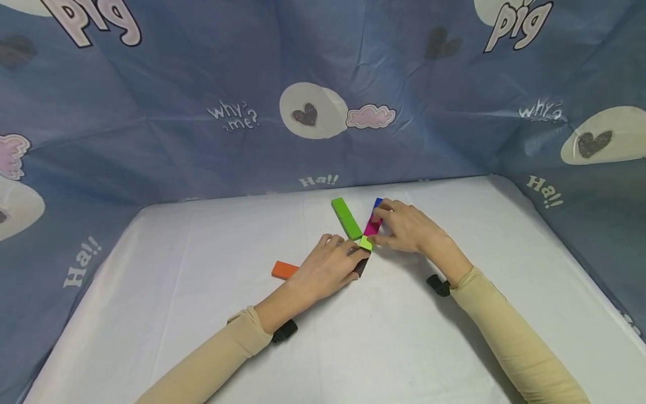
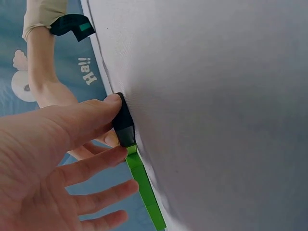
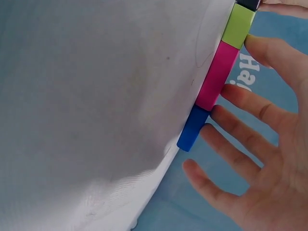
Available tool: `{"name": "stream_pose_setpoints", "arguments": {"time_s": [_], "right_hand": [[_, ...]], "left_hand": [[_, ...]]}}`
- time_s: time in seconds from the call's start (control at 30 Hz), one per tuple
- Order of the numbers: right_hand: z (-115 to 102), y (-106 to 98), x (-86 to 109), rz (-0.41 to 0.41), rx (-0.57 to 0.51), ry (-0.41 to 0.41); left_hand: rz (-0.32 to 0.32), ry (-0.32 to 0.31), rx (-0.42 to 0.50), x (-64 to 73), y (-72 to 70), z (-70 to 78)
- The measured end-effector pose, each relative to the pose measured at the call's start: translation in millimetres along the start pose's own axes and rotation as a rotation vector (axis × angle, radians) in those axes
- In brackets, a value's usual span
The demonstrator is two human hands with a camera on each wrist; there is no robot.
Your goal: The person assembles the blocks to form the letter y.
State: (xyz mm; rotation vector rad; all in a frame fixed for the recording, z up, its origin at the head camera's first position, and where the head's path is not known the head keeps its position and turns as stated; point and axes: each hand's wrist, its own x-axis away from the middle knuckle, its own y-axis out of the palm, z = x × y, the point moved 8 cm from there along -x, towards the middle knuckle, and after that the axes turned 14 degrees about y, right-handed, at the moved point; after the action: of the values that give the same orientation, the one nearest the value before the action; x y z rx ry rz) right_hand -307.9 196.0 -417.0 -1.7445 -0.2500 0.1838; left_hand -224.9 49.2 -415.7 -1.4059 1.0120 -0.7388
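Note:
Small coloured blocks stand in a row on the white cloth: a black block (image 1: 361, 268), a lime block (image 1: 365, 243), a magenta block (image 1: 371, 227) and a blue block (image 1: 378, 202). My left hand (image 1: 327, 266) pinches the black block between thumb and index finger, its other fingers spread in the left wrist view. Along the magenta and blue blocks lies my right hand (image 1: 407, 226), fingers spread and only slightly bent. In the right wrist view its thumb (image 3: 262, 47) is at the lime block's edge and its other fingertips sit beside the magenta and blue blocks.
A green bar (image 1: 346, 217) of joined pieces slants behind the row. An orange block (image 1: 284, 270) lies left, partly hidden by my left hand. Dark wrist devices (image 1: 438, 285) hang under both wrists. A patterned blue curtain (image 1: 202, 151) surrounds the back and sides.

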Motion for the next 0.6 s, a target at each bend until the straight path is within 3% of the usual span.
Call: {"name": "stream_pose_setpoints", "arguments": {"time_s": [0.6], "right_hand": [[0.0, 0.0, 0.2, 0.001, -0.003, -0.001]], "left_hand": [[0.013, -0.031, 0.028, -1.8, -2.0, 1.1]]}}
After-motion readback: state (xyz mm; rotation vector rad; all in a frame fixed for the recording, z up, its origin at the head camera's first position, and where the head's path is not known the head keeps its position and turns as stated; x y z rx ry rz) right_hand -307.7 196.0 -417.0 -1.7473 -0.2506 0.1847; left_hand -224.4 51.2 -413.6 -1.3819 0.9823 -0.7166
